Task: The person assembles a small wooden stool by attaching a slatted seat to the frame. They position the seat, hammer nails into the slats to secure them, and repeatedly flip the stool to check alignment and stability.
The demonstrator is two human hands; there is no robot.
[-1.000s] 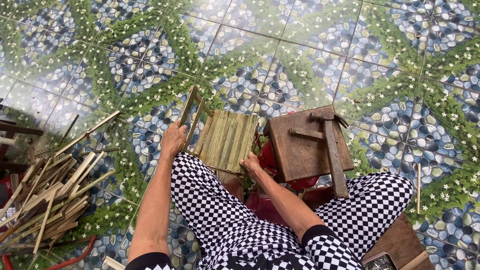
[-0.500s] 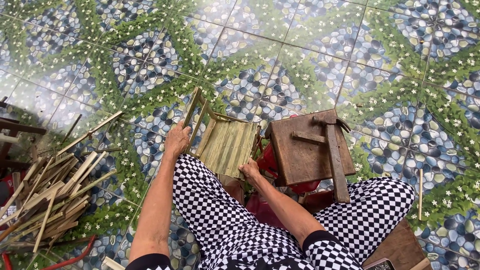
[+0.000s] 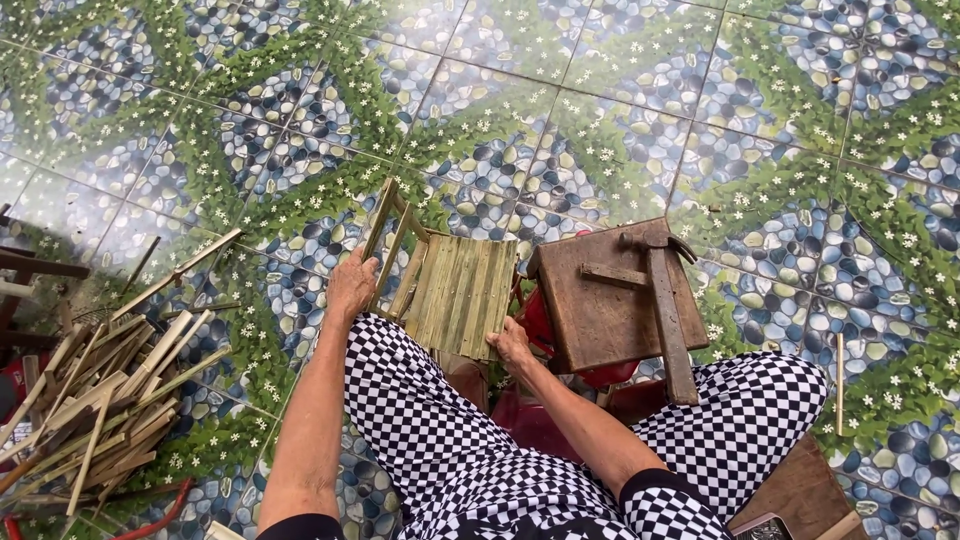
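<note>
Bamboo slat frame [image 3: 455, 292] gripped by left hand [image 3: 350, 288], right hand [image 3: 511, 345], beside wooden stool [image 3: 610, 300]

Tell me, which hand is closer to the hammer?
Right. The right hand grips the bamboo frame's near edge, just beside the hammer; the left hand holds the frame's far left side.

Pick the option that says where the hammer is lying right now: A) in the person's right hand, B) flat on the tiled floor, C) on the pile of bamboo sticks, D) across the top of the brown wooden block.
D: the hammer rests across the top of the brown wooden block, untouched, while the left hand and the right hand both hold the small slatted bamboo frame.
</note>
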